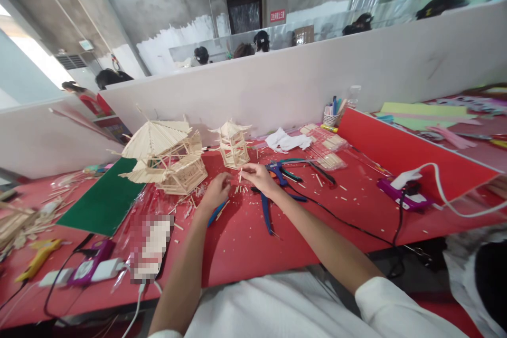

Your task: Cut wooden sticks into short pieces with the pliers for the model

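Observation:
My right hand point(258, 177) pinches a short wooden stick point(240, 173) upright between thumb and fingertips. Close beside it, my left hand point(217, 190) is closed with curled fingers; anything inside them is hidden. A blue-handled tool point(216, 214) lies by the left wrist, partly covered. Cut stick pieces point(241, 189) are scattered between the hands. Below my right hand rest blue-handled pliers point(266, 214), and a blue glue gun point(277, 171) lies just beyond. Behind the hands stands a small stick-built pavilion point(233, 145), with a larger stick pavilion point(164, 156) to its left.
A green board point(101, 198) and a phone point(152, 248) lie at left, near a yellow glue gun point(39, 259). Bagged sticks point(327, 145), white tissue point(287, 140) and a pen cup point(331, 114) sit at the back right. A red panel point(412, 161) and power strip point(404, 194) stand right.

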Motion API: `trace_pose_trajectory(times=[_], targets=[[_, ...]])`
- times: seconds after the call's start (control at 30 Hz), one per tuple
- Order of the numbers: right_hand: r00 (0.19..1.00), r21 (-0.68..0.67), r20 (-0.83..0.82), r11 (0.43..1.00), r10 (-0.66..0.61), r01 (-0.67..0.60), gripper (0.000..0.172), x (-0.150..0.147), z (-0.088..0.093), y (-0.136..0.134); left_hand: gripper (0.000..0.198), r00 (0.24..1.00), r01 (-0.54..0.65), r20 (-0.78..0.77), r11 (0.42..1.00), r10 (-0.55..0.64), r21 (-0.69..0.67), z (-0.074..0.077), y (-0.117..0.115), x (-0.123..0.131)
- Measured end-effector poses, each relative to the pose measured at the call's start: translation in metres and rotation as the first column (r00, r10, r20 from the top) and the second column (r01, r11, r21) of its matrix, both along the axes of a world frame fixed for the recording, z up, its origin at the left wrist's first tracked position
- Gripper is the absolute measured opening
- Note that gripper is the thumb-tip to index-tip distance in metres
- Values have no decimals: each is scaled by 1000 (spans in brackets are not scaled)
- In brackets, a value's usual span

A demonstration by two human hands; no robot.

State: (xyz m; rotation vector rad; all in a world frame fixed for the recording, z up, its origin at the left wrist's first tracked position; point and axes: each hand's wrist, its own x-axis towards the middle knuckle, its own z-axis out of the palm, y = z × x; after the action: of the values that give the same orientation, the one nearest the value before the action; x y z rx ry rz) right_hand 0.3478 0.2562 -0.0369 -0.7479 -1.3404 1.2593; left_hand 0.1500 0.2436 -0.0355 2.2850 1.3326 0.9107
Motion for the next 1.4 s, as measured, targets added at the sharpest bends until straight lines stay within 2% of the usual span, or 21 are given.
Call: trace_pose_trajectory(times=[0.1, 0.27, 0.5, 0.7, 1.03, 1.13, 1.3, 1.4], targets=[[999, 9, 5, 999, -32, 32, 32, 1, 1, 2, 21, 982, 68, 178, 996, -58, -51, 12, -5, 4], [999, 19, 33, 999, -43, 43, 29, 2, 3, 2, 23, 959, 67, 280, 993, -38, -97, 23, -12, 9], [998, 72, 45, 997, -36, 33, 29, -1, 2, 1, 23, 955, 92, 292, 985, -46, -146, 16, -10, 15], [992, 143, 114, 989, -48, 31, 28, 0, -1, 3, 19, 958, 138, 269, 983, -101, -120, 14, -12, 18], [976, 214, 203, 976, -82, 37, 27, 2, 5, -2, 14, 954, 139, 285, 980, -94, -144, 12, -13, 24], [984, 196, 160, 980, -77, 45, 28, 0, 2, -2, 11, 962, 139, 252, 985, -109, -103, 11, -14, 24], [997, 79, 13, 994, -82, 81, 32, -2, -3, 2, 6, 969, 170, 191, 985, -159, -40, 10, -14, 21], [996, 40, -34, 995, -86, 87, 32, -1, -3, 4, 8, 972, 139, 196, 989, -128, -41, 12, -13, 19]])
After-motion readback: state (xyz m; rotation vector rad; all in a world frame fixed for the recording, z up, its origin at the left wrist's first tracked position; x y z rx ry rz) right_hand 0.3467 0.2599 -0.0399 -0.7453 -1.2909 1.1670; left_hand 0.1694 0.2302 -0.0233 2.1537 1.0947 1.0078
